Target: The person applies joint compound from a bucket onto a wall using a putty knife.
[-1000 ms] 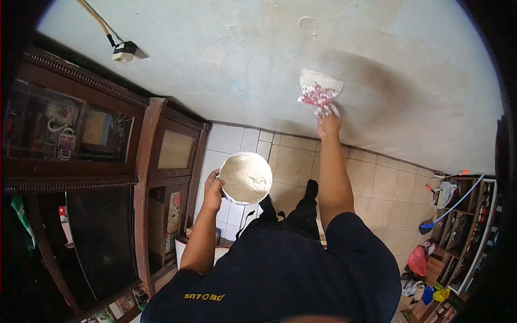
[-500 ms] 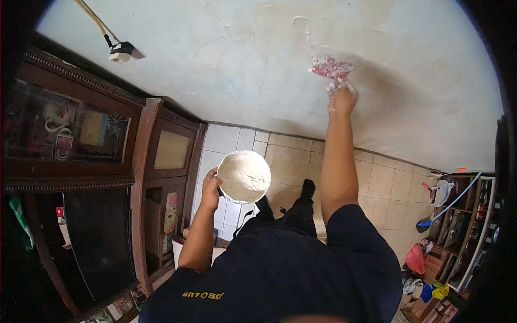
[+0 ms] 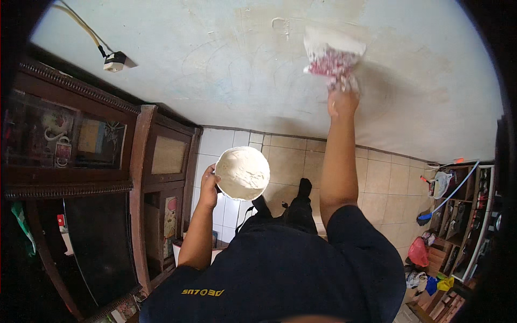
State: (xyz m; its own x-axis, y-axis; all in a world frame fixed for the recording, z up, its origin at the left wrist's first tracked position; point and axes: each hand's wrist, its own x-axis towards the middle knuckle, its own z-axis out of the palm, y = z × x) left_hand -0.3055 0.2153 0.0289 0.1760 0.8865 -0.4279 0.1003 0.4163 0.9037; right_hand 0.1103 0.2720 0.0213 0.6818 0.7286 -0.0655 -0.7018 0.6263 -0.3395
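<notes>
My left hand (image 3: pixel 209 185) is closed on the side of a round white tub (image 3: pixel 242 173), held at waist height over the floor. Creamy white putty (image 3: pixel 240 167) coats its inside. Out ahead, at the end of a stretched arm, my right hand (image 3: pixel 342 92) grips a wide putty knife (image 3: pixel 334 56). White smears cover the knife's red part and my fingers. Its pale, broad blade faces the wall (image 3: pixel 242 81); whether the edge touches the surface I cannot tell. Patches and streaks of beige-white filler mark the wall around it.
A dark wooden cabinet (image 3: pixel 141 161) with glass panels stands on my left. On the wall hangs a socket (image 3: pixel 114 62) with a yellowish cord. At the right are a shelf rack (image 3: pixel 458 226), a blue brush (image 3: pixel 424 219) and a red plastic bag (image 3: pixel 418 252). Tiles (image 3: pixel 285 161) cover the floor.
The putty knife has turned against the wall, so its pale blade now shows broadly above the red part. My left hand keeps holding the tub, nearly unmoved.
</notes>
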